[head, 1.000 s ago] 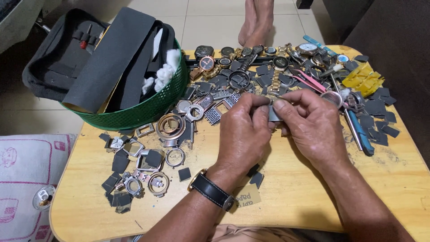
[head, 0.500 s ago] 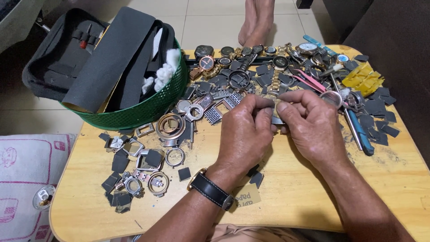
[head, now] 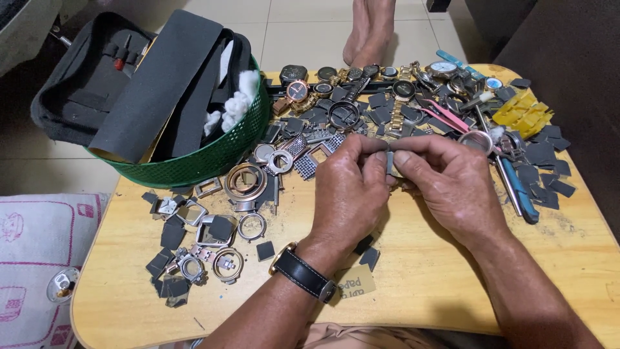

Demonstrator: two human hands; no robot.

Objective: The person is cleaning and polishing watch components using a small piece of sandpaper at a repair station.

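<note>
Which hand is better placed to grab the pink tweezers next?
Right. The right hand lies just below the pink tweezers, on their side of the table. The left hand sits farther away and would have to cross over. Both hands pinch a small grey piece, so one must let go.

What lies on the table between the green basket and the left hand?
In the head view, watch cases and bezels and a mesh strap piece lie between the green basket and the left hand.

At the centre of the frame, the left hand [head: 349,190] and right hand [head: 452,184] pinch a small grey metal piece [head: 390,163] between their fingertips above a wooden table [head: 426,284]. A green basket [head: 213,158] sits upper left, and watch cases [head: 239,184] lie scattered nearby.
</note>
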